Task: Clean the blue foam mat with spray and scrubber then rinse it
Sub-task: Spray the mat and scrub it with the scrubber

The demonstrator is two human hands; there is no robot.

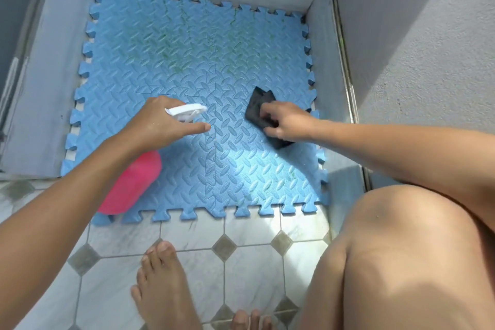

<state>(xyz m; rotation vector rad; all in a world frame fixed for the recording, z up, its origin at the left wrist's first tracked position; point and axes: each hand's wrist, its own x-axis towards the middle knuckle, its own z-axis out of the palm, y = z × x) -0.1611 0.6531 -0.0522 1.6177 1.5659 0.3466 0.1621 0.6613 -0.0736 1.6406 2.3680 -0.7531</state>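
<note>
The blue foam mat [198,67] of interlocking tiles lies flat on the floor of a walled corner, with greenish stains across its far half. My left hand [163,123] grips a pink spray bottle [134,185] by its white trigger head [187,110], nozzle pointing right over the mat's middle. My right hand [286,122] presses a dark scrubber [258,107] flat onto the mat near its right edge.
Grey walls [415,48] enclose the mat at the back, left and right. A pipe [345,67] runs along the right wall's base. White floor tiles [249,262] with grey diamonds lie in front, where my bare feet [163,286] and right knee [401,249] are.
</note>
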